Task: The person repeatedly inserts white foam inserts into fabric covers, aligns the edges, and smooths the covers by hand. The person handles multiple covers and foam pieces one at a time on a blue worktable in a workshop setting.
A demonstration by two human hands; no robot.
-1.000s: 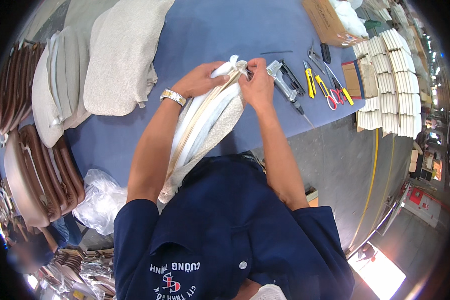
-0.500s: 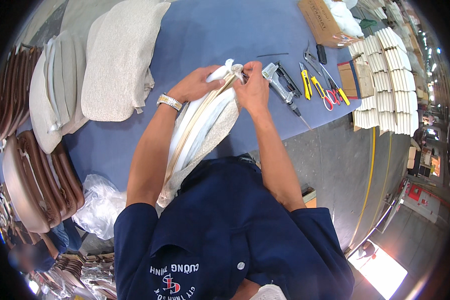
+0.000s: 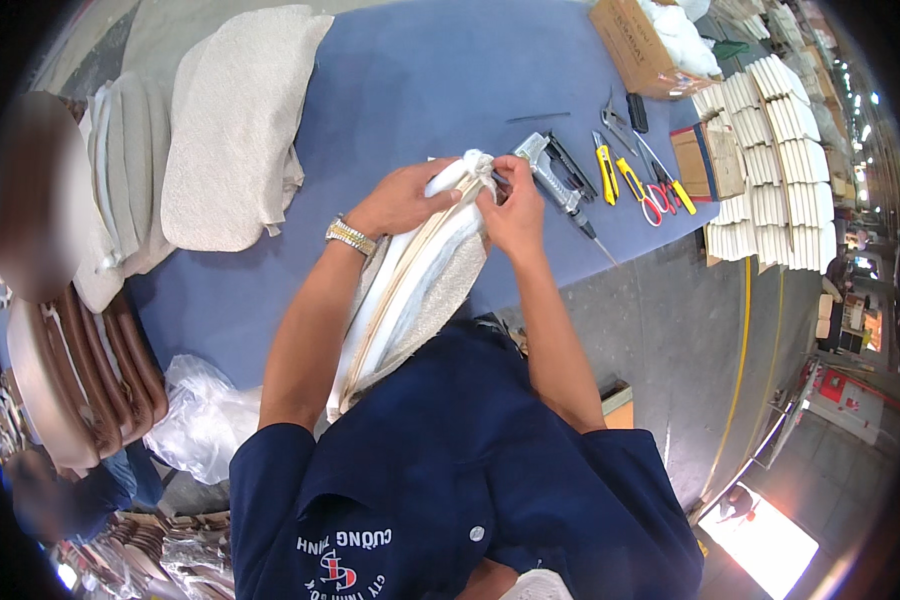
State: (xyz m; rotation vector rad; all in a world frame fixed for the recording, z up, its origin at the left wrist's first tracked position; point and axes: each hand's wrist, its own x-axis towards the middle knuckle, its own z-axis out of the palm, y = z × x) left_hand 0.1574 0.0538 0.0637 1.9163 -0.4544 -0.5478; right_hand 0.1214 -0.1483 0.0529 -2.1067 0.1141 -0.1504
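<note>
A long cushion [image 3: 410, 290] with beige woven fabric, white padding and a pale board edge stands tilted on its side against my body. My left hand [image 3: 407, 198] grips the padding and board near its far end, the thumb lying along the edge. My right hand [image 3: 513, 210] pinches the gathered fabric at the far corner, its fingertips partly hidden behind the fold. Just right of that hand lies a staple gun [image 3: 558, 180] on the blue-covered table [image 3: 410, 80].
Beyond the staple gun lie yellow cutters [image 3: 607, 170], red-handled scissors [image 3: 650, 205], pliers [image 3: 615, 120] and a yellow-handled screwdriver [image 3: 681, 195]. Two cardboard boxes [image 3: 635, 45] stand at the right. Beige covers [image 3: 235, 130] and brown cushions [image 3: 65, 370] are stacked left, beside a clear plastic bag [image 3: 202, 415].
The cushion's far end and both hands have come slightly nearer to me. My right hand has shifted a little to the right, still pinching the fabric at the corner.
</note>
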